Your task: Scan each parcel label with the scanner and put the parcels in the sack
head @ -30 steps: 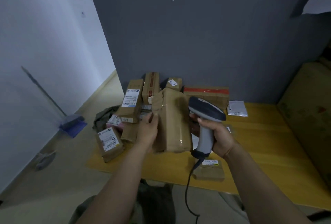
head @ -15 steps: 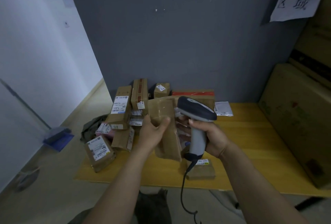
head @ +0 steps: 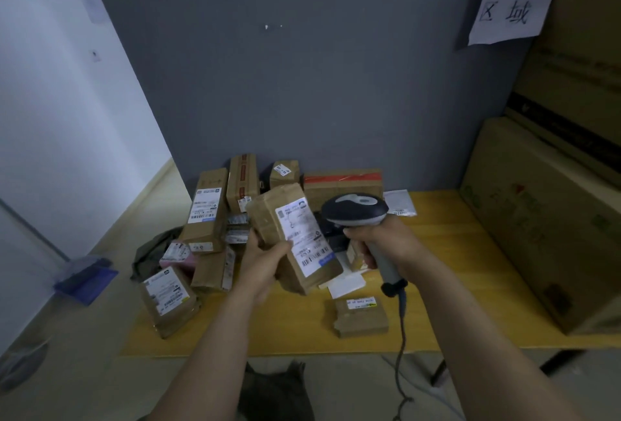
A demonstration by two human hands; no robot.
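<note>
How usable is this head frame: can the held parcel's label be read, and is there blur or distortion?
Head view: dim light, no glare; the label on the held parcel shows its barcode, but the print is too soft to read; the left hand is slightly smeared; wide-angle bending tilts the cartons at right.

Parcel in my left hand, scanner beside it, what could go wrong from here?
The thumb of the left hand lies against the label of the held parcel and could cover a barcode. The scanner in the right hand trails a cable past the small parcel, which it might snag.
</note>
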